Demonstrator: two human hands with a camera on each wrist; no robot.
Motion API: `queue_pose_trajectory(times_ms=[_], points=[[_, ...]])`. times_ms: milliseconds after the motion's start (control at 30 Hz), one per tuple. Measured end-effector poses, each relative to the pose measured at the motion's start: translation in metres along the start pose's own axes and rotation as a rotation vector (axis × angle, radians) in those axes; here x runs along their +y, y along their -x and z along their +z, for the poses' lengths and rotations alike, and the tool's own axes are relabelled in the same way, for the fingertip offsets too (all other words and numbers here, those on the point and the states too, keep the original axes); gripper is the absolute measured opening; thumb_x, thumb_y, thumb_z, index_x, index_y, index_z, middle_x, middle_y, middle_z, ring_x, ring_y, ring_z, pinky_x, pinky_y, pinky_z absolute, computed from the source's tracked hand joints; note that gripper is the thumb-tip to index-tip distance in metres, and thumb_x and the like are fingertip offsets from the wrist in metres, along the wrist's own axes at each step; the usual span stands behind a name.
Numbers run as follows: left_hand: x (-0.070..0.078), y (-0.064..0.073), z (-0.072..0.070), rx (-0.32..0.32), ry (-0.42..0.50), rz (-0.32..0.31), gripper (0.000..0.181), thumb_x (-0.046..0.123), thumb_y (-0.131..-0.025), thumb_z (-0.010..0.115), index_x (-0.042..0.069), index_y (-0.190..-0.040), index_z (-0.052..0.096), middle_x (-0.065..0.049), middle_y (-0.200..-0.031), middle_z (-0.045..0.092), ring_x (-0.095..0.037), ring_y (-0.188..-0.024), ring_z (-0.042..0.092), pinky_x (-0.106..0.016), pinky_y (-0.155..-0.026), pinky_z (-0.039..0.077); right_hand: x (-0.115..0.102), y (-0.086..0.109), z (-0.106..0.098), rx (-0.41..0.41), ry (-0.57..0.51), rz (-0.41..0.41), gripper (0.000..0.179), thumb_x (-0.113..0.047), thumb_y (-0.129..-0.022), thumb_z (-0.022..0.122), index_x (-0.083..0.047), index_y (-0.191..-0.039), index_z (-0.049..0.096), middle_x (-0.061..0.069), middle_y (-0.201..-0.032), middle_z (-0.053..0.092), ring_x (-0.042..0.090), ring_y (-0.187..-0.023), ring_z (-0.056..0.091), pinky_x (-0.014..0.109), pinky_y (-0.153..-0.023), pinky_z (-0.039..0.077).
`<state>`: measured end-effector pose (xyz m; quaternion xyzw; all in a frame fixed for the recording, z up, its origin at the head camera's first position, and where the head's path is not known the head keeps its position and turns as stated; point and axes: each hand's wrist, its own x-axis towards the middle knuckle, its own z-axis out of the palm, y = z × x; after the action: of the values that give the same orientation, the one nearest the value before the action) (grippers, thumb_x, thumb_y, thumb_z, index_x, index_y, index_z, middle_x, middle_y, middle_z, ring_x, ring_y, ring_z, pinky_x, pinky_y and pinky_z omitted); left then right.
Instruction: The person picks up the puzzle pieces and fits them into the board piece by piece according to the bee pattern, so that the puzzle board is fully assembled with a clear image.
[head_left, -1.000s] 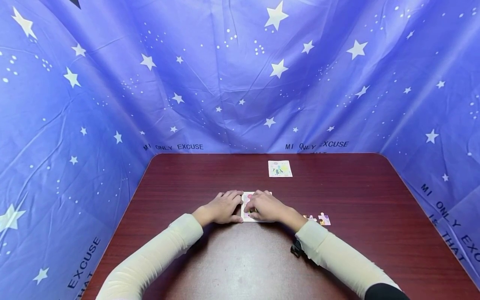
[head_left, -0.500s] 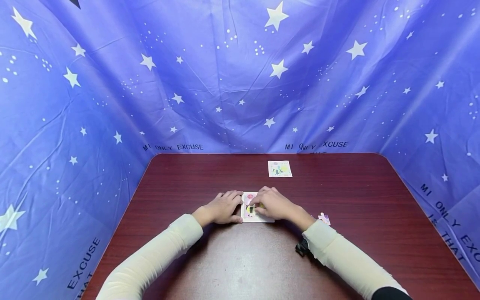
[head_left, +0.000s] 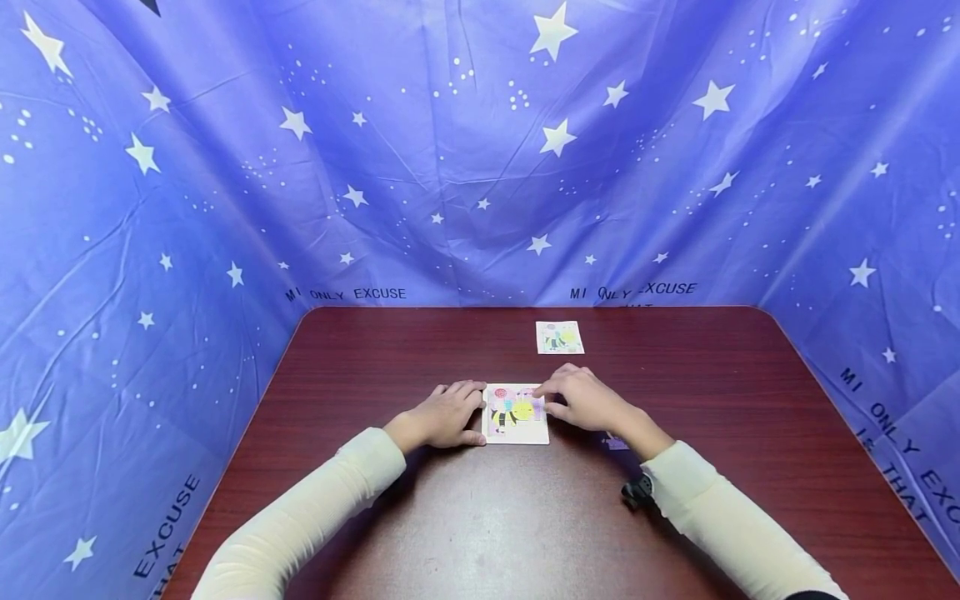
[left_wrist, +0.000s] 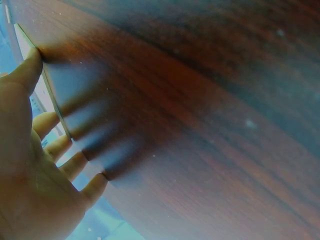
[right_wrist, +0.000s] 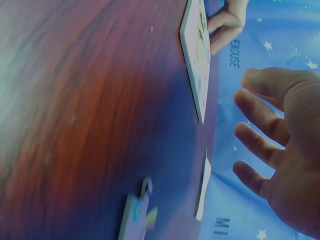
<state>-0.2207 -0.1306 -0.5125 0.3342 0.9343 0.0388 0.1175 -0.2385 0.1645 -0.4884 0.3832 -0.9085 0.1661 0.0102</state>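
A square puzzle board with a bee picture lies flat on the table, its lower right part plain white. My left hand rests along the board's left edge, thumb near the front corner. In the left wrist view the thumb and fingers of that hand line up against the rim, only lightly bent. My right hand hovers at the board's upper right edge. From the right wrist view, its fingers are loosely spread and hold nothing. Purple puzzle pieces lie under the right forearm, which partly hides them.
Behind the board lies a white card with a similar bee picture. The dark red wooden table ends at a blue star-patterned curtain on the far and both lateral sides. A black band shows at the right wrist.
My right hand has drawn back rightward from the middle of the board to its right edge, uncovering the bee's yellow head. The left hand has stayed put.
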Motion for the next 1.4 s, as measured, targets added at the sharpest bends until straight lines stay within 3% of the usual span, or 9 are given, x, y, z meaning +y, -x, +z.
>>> queue_pose_trajectory(times_ms=[467, 1233, 1400], points=[[0.001, 0.0, -0.001, 0.0, -0.02, -0.003, 0.064, 0.061, -0.093, 0.062, 0.015, -0.136, 0.054, -0.007, -0.164, 0.034, -0.032, -0.152, 0.033, -0.054, -0.113, 0.039, 0.022, 0.028, -0.009, -0.003, -0.025, 0.05, 0.023, -0.017, -0.09, 0.074, -0.016, -0.112, 0.078, -0.005, -0.107, 0.077, 0.025, -0.108, 0.064, 0.052, -0.095, 0.048], [-0.001, -0.001, 0.0, 0.011, -0.002, 0.007, 0.063, 0.059, -0.093, 0.064, 0.014, -0.135, 0.055, -0.008, -0.163, 0.035, -0.032, -0.151, 0.034, -0.055, -0.113, 0.038, 0.053, 0.076, -0.016, 0.021, 0.016, 0.031, 0.027, -0.015, -0.081, 0.082, -0.015, -0.107, 0.078, -0.004, -0.099, 0.076, 0.027, -0.101, 0.064, 0.048, -0.088, 0.051], [-0.001, -0.001, 0.0, 0.01, -0.001, 0.005, 0.063, 0.059, -0.093, 0.064, 0.014, -0.136, 0.055, -0.008, -0.163, 0.035, -0.032, -0.151, 0.034, -0.055, -0.113, 0.038, 0.055, 0.086, -0.018, -0.005, 0.008, 0.044, 0.03, -0.016, -0.079, 0.084, -0.015, -0.109, 0.078, -0.005, -0.101, 0.075, 0.026, -0.102, 0.063, 0.047, -0.09, 0.051]])
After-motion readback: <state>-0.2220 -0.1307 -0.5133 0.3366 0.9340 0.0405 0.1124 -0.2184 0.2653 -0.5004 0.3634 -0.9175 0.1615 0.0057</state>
